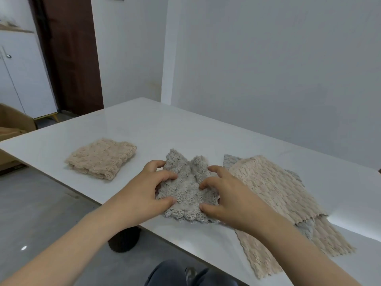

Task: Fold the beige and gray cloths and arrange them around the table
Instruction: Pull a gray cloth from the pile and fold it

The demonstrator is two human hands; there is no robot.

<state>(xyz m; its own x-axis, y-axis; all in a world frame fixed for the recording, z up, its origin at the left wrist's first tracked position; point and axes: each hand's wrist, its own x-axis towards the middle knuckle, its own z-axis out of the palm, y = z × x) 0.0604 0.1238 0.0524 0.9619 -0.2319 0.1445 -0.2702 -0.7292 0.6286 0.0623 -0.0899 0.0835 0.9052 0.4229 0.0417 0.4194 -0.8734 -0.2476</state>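
Note:
A folded gray cloth [185,188] lies near the front edge of the white table [156,129]. My left hand [144,190] grips its left side with curled fingers and thumb. My right hand [226,197] grips its right side the same way. A folded beige cloth [101,158] sits apart to the left. To the right lies a loose pile: an unfolded beige cloth [274,188] on top, a gray cloth [229,161] showing at its far corner, and more beige cloth [257,256] hanging toward the front edge.
The table's left edge runs close to the folded beige cloth. A dark round stool or table base [124,239] stands on the gray floor below. White walls rise behind the table. A cabinet [18,75] and a brown door [70,54] are at far left.

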